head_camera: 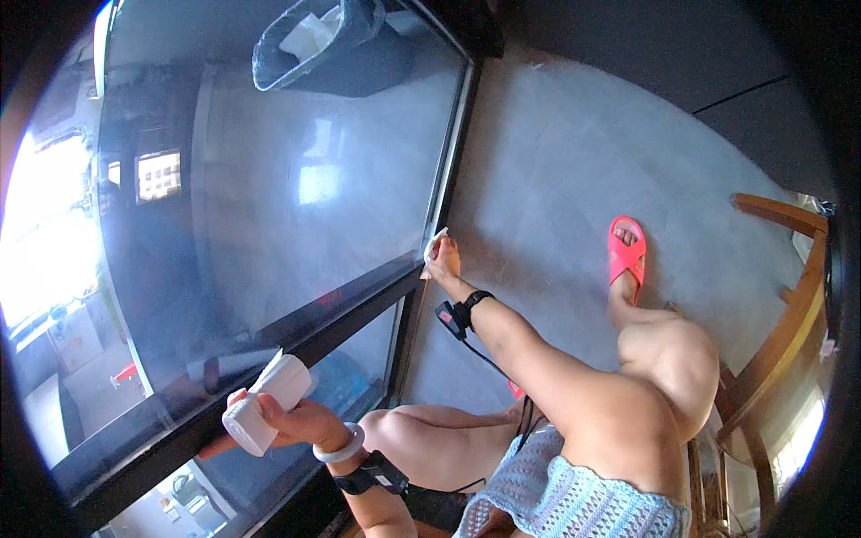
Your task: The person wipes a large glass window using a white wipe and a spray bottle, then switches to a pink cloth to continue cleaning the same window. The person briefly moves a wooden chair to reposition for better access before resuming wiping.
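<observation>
A white paper roll (272, 397) is gripped in my left hand (303, 420), in front of the dark frame of a glass door or partition (356, 289). My right hand (447, 261) holds a folded piece of white tissue (430, 255) against the frame's corner, where the glass pane (269, 222) meets the dark edge. Both wrists wear black straps with small cabled devices; a white bangle (340, 444) circles the left wrist.
Beyond the glass stands a bin (323, 67) with a liner and white paper in it. A curved wooden chair (787, 329) is at the right. A pink sandal (627, 252) on my foot rests on the grey floor (551, 168). Cables hang near my lap.
</observation>
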Demonstrator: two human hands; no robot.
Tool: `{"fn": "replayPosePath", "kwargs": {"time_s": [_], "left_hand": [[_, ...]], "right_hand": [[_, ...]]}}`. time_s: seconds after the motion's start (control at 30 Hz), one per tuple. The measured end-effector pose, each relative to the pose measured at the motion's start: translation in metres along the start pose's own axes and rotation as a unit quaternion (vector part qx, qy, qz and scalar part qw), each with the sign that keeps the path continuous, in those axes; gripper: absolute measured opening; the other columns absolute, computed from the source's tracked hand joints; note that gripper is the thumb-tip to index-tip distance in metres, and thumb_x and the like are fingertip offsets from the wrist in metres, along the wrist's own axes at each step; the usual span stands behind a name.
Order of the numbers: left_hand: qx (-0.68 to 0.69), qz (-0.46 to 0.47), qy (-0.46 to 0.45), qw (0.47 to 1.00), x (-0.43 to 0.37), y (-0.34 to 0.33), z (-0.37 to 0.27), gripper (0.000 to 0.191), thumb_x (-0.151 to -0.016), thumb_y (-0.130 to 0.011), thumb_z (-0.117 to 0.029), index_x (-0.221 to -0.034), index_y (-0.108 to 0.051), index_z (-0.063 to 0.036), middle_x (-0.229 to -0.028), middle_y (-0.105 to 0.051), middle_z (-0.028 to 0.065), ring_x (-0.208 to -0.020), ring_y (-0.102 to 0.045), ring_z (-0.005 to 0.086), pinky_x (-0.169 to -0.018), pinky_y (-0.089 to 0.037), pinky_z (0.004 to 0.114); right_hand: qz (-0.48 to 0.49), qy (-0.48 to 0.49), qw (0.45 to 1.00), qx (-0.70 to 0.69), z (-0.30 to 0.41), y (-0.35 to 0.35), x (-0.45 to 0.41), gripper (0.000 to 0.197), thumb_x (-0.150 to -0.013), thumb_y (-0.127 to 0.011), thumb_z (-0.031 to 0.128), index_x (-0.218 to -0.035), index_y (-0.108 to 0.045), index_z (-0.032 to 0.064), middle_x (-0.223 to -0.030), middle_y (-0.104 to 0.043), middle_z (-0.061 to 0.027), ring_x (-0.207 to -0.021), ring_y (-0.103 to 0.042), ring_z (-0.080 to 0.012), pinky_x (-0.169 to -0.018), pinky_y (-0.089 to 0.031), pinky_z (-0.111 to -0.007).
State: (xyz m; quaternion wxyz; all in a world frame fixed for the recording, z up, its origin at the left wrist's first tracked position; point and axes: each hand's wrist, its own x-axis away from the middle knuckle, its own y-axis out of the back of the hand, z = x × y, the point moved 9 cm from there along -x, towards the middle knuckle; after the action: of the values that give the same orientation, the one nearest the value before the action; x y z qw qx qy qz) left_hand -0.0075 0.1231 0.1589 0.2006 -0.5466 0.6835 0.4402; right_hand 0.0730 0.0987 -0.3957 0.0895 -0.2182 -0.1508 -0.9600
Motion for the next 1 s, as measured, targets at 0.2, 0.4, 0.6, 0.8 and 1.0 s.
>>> {"fn": "replayPosePath", "kwargs": {"time_s": [0.2, 0.4, 0.6, 0.8, 1.0], "left_hand": [[0.029, 0.007, 0.033, 0.999, -0.003, -0.001, -0.005, 0.109, -0.083, -0.067, -0.032, -0.156, 0.014, -0.0235, -0.101, -0.057, 0.0058, -0.088, -0.053, 0.0178, -0.076, -0.056, 0.038], [0.056, -0.012, 0.008, 0.998, -0.003, -0.007, -0.014, 0.111, -0.083, -0.068, -0.034, -0.156, 0.016, -0.0226, -0.098, -0.058, 0.0049, -0.088, -0.053, 0.0181, -0.077, -0.055, 0.038], [0.065, -0.011, 0.029, 0.997, -0.004, -0.006, -0.012, 0.114, -0.084, -0.070, -0.038, -0.155, 0.017, -0.0193, -0.095, -0.058, 0.0045, -0.089, -0.053, 0.0176, -0.076, -0.054, 0.037], [0.104, -0.007, 0.040, 0.994, 0.000, -0.003, 0.004, 0.115, -0.087, -0.072, -0.035, -0.155, 0.019, -0.0174, -0.092, -0.058, 0.0044, -0.084, -0.052, 0.0167, -0.075, -0.049, 0.034], [0.116, -0.005, 0.025, 0.993, 0.005, 0.000, 0.012, 0.115, -0.088, -0.072, -0.026, -0.154, 0.022, -0.0180, -0.095, -0.057, 0.0058, -0.080, -0.052, 0.0169, -0.076, -0.049, 0.034]], "right_hand": [[-0.109, 0.020, 0.991, -0.074, 0.074, 0.110, -0.137, 0.032, -0.085, -0.059, 0.025, -0.107, -0.053, 0.0015, -0.097, -0.058, -0.0178, -0.096, -0.058, -0.0361, -0.082, -0.047, -0.047], [-0.200, 0.132, 0.855, -0.459, 0.174, 0.310, -0.278, 0.023, -0.086, -0.063, 0.005, -0.109, -0.060, 0.0053, -0.091, -0.065, -0.0079, -0.078, -0.064, -0.0212, -0.062, -0.052, -0.036], [0.358, 0.145, 0.591, -0.708, 0.299, 0.315, -0.205, 0.032, -0.091, -0.055, -0.002, -0.122, -0.060, 0.0043, -0.097, -0.061, -0.0012, -0.068, -0.056, -0.0104, -0.058, -0.047, -0.023], [0.358, 0.164, 0.677, -0.622, 0.356, 0.327, -0.172, 0.036, -0.088, -0.060, 0.004, -0.125, -0.058, 0.0055, -0.111, -0.064, -0.0123, -0.090, -0.065, -0.0228, -0.074, -0.056, -0.033], [0.215, 0.373, 0.827, -0.363, 0.467, 0.379, -0.116, 0.026, -0.086, -0.050, -0.008, -0.100, -0.064, 0.0081, -0.106, -0.063, -0.0048, -0.095, -0.059, -0.0151, -0.078, -0.049, -0.027]]}}
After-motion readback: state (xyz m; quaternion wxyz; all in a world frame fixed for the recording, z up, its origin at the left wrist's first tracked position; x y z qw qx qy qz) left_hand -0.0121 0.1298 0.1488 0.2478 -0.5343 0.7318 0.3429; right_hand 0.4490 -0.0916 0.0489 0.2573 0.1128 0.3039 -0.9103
